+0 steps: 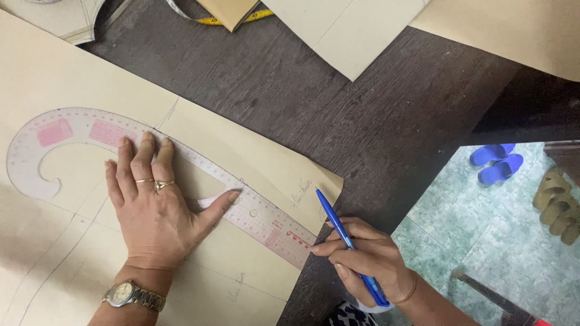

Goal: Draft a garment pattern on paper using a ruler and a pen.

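Big tan pattern paper covers the dark surface at 9 o'clock; left hand lies open, flat, pinning the clear curved ruler, so press evenly so it can't slip. Right hand at 5 o'clock is closed around a blue pen, tip off the ruler's end; faint pencil lines and paper edges are cut off.

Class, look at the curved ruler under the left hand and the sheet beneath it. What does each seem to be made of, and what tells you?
Curved ruler: likely clear plastic, since the sheet shows through it; printed scale marks along its edge.
Sheet: looks like matte tan pattern paper, thin and flat, with pencil lines.
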